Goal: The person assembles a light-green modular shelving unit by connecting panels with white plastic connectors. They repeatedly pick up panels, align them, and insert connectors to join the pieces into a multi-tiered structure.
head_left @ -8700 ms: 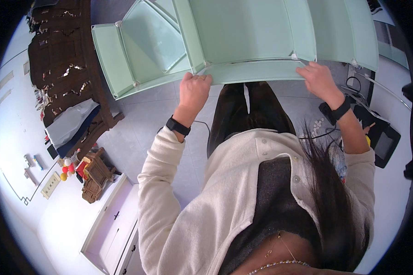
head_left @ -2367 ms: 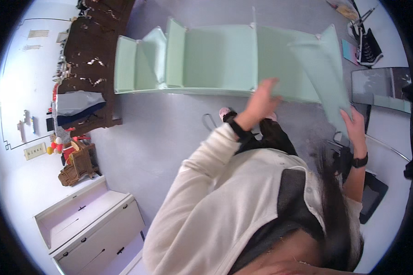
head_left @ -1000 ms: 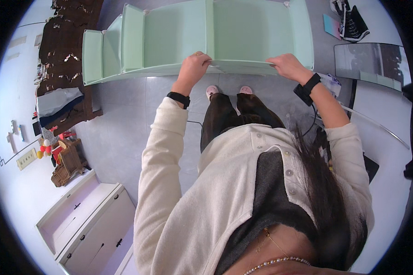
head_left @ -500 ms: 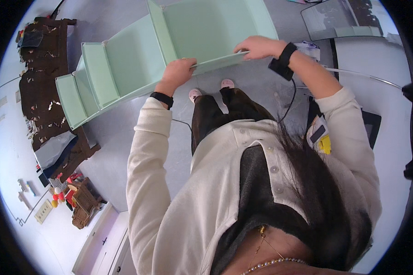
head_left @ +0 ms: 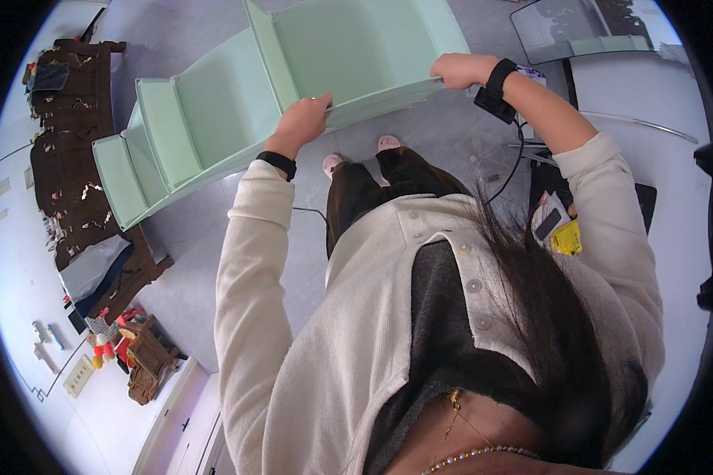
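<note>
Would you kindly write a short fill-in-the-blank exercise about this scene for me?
The left hand and right hand hold a panel of the pale ____ shelf unit.
The shoes are ____.
The left wristband is ____.
The hand farther from the dark wooden furniture is the ____ one.

Missing words: green; pink; black; right.

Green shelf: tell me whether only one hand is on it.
No: left hand and right hand both hold the green shelf by its near edge.
</note>
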A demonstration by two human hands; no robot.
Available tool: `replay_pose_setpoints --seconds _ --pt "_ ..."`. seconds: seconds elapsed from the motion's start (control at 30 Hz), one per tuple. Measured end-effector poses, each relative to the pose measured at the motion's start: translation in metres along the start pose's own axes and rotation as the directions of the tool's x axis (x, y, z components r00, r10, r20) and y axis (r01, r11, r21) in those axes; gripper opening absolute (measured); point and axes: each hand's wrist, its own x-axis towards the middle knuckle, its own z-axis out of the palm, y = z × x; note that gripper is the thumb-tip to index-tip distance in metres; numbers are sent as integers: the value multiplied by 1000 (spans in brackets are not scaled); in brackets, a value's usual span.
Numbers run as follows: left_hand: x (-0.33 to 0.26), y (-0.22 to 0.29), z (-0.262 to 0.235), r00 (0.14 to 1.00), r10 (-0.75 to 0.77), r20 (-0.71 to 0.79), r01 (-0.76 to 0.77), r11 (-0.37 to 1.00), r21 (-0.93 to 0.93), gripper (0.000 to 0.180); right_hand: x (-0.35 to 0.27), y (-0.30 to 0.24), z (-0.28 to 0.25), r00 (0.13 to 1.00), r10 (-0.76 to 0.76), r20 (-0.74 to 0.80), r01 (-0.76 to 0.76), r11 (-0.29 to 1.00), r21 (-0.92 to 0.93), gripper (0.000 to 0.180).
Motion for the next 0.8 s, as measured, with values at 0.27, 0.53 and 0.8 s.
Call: replay_pose_setpoints --seconds 0.27,0.53,0.8 --pt "1 5 2 999 -28 37 28 1000 3 21 1 -7 15 997 19 -68 -24 998 -64 23" --pt "9 9 1 980 -127 154 132 991 -25 27 8 2 19 990 -81 -116 75 996 -56 18" --pt "20 13 -8 912 -315 264 337 941 -42 31 12 2 17 991 -79 -105 78 997 -13 15"
